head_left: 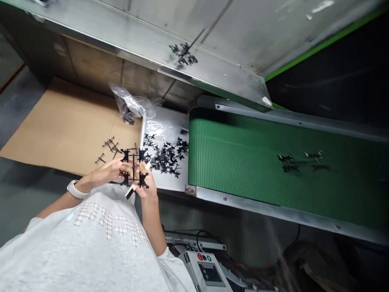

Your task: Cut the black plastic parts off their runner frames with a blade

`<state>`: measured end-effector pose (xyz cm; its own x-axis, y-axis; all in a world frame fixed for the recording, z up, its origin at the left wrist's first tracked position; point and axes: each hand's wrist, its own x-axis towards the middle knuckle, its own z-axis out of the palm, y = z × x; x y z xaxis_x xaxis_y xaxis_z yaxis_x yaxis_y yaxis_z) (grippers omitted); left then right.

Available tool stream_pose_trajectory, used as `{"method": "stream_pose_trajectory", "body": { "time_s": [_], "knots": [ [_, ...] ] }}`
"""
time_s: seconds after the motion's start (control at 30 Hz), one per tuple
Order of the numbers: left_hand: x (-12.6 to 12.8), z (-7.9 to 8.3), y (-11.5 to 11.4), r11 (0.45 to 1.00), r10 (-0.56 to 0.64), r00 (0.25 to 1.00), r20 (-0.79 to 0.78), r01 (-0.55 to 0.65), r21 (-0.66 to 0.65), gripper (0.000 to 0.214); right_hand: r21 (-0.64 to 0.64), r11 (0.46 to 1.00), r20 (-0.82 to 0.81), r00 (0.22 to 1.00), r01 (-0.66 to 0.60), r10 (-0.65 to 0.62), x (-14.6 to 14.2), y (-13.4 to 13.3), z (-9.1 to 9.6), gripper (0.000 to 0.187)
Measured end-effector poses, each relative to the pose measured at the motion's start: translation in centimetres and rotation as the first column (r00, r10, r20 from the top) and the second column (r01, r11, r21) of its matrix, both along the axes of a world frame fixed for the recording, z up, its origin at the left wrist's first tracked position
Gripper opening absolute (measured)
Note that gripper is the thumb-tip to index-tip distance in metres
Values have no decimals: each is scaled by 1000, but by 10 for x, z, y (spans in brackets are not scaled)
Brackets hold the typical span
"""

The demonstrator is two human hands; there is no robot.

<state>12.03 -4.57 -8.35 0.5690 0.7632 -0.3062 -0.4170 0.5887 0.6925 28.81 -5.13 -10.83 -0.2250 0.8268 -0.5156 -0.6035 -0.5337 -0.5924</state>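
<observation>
Close in front of my body, both hands hold a black plastic sprue with a dark part at each corner [133, 167]. My left hand [113, 171] has its fingers closed on the sprue's left side. On the other side, my right hand [148, 183] grips the sprue and also a slim cream-coloured tool with a black end [131, 190]; its kind is unclear. Bare black runners [112, 145] lie on the cardboard just beyond my left hand. Many small black plastic parts [167, 157] are heaped in a white tray [164, 183] to the right of my hands.
A green conveyor belt [231, 162] runs off to the right, carrying another black sprue [285, 158]. One more black sprue cluster [184, 54] rests on the metal ledge [225, 77] above. Clear plastic bags [130, 103] lie by the cardboard sheet [67, 129]. A control box [209, 271] stands below.
</observation>
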Motion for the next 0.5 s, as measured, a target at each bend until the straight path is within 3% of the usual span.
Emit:
{"method": "stream_pose_trajectory", "body": {
  "time_s": [0.27,0.37,0.5],
  "knots": [
    [-35,9,-9,981,156,938,308,-110,-159,65,79,987,2,990,-139,139,-49,14,20,31],
    [-53,18,-8,988,150,926,346,-125,-94,57,79,980,-2,983,-181,181,-65,19,24,34],
    [-73,34,-3,988,137,952,275,-149,25,45,57,970,-7,972,-236,237,-84,23,27,37]
  ]
}}
